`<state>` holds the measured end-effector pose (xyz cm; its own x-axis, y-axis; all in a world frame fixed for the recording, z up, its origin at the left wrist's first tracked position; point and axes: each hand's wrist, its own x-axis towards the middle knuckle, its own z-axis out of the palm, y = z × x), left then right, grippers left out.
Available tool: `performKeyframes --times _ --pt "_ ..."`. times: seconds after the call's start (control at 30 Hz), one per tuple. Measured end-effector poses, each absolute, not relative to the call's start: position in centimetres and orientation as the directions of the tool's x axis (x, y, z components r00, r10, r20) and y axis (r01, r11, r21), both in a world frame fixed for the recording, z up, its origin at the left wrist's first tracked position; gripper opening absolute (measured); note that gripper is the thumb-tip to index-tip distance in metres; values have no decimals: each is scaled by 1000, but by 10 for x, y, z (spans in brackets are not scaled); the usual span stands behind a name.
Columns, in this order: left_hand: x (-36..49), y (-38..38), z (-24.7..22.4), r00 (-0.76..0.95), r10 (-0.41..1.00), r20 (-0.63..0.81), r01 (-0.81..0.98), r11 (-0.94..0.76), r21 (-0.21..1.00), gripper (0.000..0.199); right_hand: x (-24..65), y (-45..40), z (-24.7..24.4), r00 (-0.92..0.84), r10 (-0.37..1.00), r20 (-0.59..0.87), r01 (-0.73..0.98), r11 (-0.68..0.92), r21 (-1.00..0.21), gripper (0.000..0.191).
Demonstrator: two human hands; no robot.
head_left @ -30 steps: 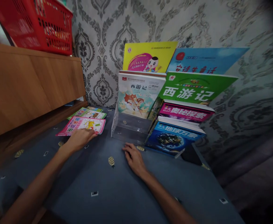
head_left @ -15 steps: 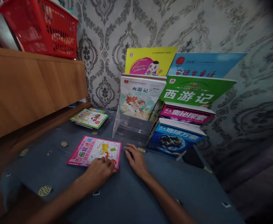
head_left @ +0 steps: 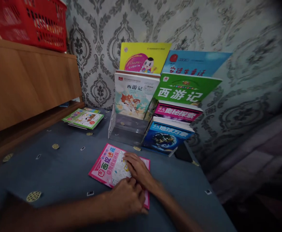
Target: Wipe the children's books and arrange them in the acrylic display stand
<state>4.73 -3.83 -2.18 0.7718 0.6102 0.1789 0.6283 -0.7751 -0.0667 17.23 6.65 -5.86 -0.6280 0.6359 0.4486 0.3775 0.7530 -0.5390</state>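
A pink book (head_left: 109,161) lies on the dark blue cloth, turned at an angle, in front of the clear stand. My left hand (head_left: 125,198) rests on its lower right part with curled fingers; what they grip, if anything, is hidden. Over the upper right part of the cover lies my right hand (head_left: 138,169), its fingers stretched out and flat, close above my left hand. The clear stand (head_left: 125,129) holds a white-covered book (head_left: 133,96), a yellow book (head_left: 143,58), a green one (head_left: 184,90), a magenta one (head_left: 177,112) and blue ones.
A small stack of green-edged books (head_left: 84,119) lies at the left rear of the cloth. Beyond it are a wooden cabinet (head_left: 32,83) and a red basket (head_left: 30,25) on top. A dark flat object (head_left: 184,153) lies right of the stand.
The pink book has moved right and nearer, and has turned. My left hand has moved right and nearer with it. My right hand, earlier beside the book, now lies on it. The view has shifted.
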Motion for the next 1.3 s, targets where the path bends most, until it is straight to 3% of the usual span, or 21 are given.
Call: performKeyframes --times 0.1,0.17,0.23,0.37,0.6,0.73,0.97,1.3 --pt "31 -21 -29 740 639 211 656 -754 -15 31 176 67 -65 -594 649 474 363 743 -563 33" --pt "13 -5 -31 712 675 193 696 -715 -66 20 177 67 -66 -576 652 493 354 743 -568 35" --pt "-6 12 -30 647 746 160 763 -632 -136 23 176 66 -65 -570 647 507 353 750 -559 37" --pt "-34 39 -19 407 912 52 906 -396 -151 32 176 64 -62 -578 632 516 363 766 -531 38" --pt "-36 42 -10 298 954 19 944 -292 -152 40 165 59 -53 -618 623 479 478 782 -401 30" --pt "-38 40 -11 281 959 34 955 -276 -109 36 137 56 -46 -686 598 414 504 801 -323 33" --pt "-43 38 -9 229 972 41 973 -228 -38 35 124 57 -43 -713 632 304 520 767 -375 48" --pt "-39 35 0 185 983 1 983 -185 -13 39 177 50 -18 -608 794 -28 733 547 -404 63"
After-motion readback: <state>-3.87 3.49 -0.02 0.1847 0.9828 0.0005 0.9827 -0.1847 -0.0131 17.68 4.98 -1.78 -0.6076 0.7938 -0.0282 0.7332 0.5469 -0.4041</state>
